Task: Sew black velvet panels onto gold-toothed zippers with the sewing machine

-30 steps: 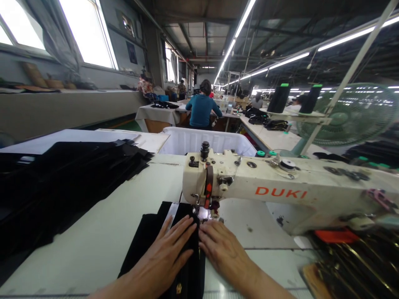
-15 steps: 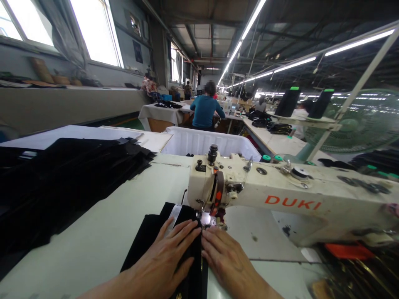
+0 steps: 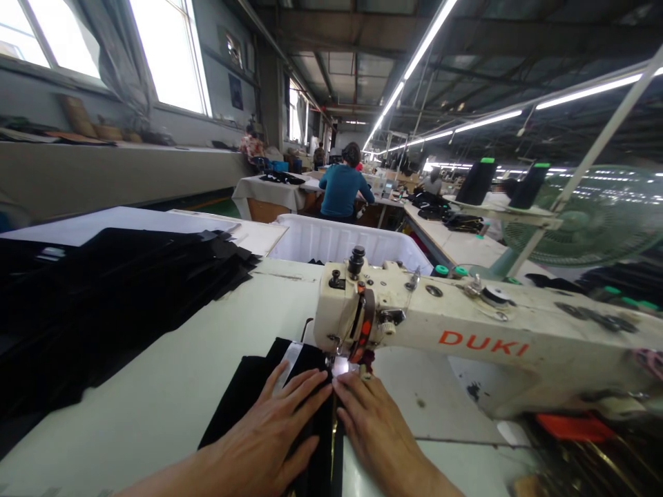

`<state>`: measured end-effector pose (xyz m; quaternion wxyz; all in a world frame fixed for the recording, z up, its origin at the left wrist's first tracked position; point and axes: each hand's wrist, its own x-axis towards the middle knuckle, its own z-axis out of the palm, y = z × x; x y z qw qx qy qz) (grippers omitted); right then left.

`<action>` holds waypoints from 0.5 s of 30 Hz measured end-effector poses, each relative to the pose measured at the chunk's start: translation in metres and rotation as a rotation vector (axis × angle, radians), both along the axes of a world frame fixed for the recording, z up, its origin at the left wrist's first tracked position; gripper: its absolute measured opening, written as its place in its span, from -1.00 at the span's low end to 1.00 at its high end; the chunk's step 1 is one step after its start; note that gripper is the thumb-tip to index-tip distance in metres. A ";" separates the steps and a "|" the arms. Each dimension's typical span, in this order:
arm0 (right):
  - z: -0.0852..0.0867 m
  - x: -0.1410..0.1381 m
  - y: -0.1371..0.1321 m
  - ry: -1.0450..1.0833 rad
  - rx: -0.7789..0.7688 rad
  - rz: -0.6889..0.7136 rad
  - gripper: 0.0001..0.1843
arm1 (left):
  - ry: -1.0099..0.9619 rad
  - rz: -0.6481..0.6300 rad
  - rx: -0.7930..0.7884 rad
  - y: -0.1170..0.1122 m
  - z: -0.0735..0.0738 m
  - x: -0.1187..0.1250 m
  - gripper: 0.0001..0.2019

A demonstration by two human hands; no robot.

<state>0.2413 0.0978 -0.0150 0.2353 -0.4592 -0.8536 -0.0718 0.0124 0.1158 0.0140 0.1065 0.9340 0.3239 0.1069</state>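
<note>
My left hand lies flat, fingers spread, on a black fabric piece with a pale strip along it, just in front of the needle of a cream sewing machine marked DUKI. Beside it my right hand also rests flat on the table edge of the fabric, fingertips close to the presser foot. The two hands nearly touch at the seam line. Neither holds anything.
A big stack of black fabric pieces covers the table's left side. A white bin stands behind the machine. A green fan and thread cones are at right. A person in a blue top sits farther back.
The view has tilted up and shifted slightly; both hands stay flat on the black fabric and have crept a little closer to the needle.
</note>
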 end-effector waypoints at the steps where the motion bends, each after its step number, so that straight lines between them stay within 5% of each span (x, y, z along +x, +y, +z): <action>1: 0.000 -0.001 0.001 -0.018 0.012 -0.001 -0.57 | -0.002 -0.004 0.000 0.000 -0.001 -0.001 -0.36; 9: -0.007 -0.007 0.012 -0.036 0.196 -0.018 -0.67 | -0.034 -0.063 0.027 0.014 -0.001 -0.006 -0.33; 15: -0.009 -0.005 0.017 -0.102 0.101 -0.064 -0.53 | -0.077 -0.033 0.054 0.022 -0.004 -0.001 -0.39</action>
